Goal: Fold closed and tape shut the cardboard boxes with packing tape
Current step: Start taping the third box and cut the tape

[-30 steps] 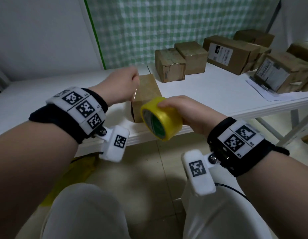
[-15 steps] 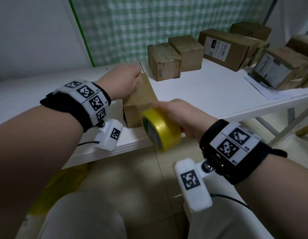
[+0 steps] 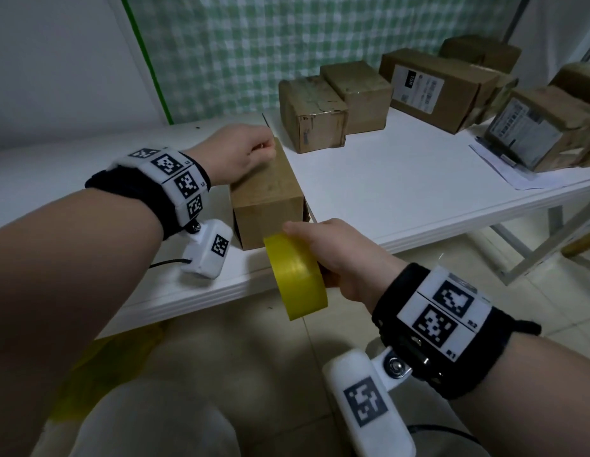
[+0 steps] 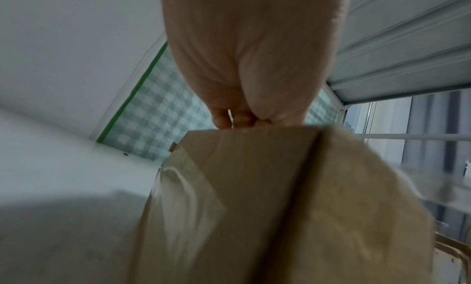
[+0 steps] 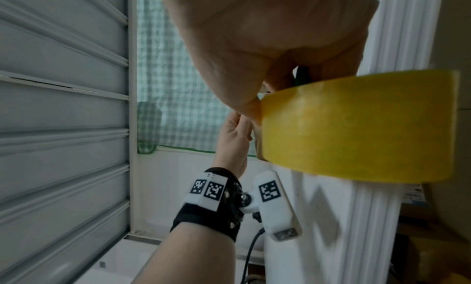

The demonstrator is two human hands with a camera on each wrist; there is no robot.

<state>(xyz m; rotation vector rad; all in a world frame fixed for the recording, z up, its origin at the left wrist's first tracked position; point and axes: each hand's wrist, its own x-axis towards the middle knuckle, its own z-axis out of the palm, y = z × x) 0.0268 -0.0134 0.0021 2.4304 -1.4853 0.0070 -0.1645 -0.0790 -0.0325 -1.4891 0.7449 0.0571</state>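
A small brown cardboard box (image 3: 265, 188) with its flaps closed stands near the front edge of the white table (image 3: 402, 199). My left hand (image 3: 265, 147) sits at the box's far top edge, fingers curled, pinching the end of a clear tape strip; the left wrist view shows the pinch (image 4: 233, 119) and glossy tape (image 4: 186, 187) lying on the box (image 4: 267, 197). My right hand (image 3: 307, 245) grips a yellow tape roll (image 3: 297, 278) just in front of the box, at the table's edge. In the right wrist view the roll (image 5: 356, 127) fills the right side.
Several sealed brown boxes stand at the back, one close behind (image 3: 311, 113), a long labelled one (image 3: 432, 87) and another at far right (image 3: 544, 127) on a paper sheet (image 3: 518, 179). A green checked curtain hangs behind. My knees are below the table.
My right hand has drawn the roll down and toward me, past the box's near face, and turned its outer band up. The left hand stays pinched at the box's far edge.
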